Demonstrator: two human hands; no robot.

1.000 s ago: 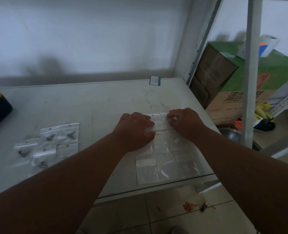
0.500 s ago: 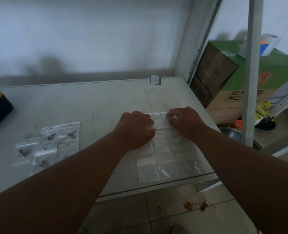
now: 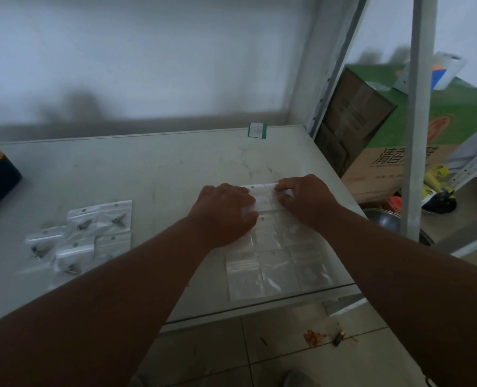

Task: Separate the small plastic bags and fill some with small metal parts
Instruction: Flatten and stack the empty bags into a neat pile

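Two hands press joined bags [image 3: 276, 263]; box [image 3: 399, 152] lettering perhaps Chinese, unreadable.

Dim, soft-focus view with wide-angle edge bending.

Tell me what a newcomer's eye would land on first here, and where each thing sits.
First the two hands, the left hand pressing flat and the right hand pinching the far edge of a sheet of joined clear bags at the table's near right corner. Next, the loose bags holding small metal parts on the table's left. Beyond the table, right of it, a green and brown carton stands behind a grey shelf post.
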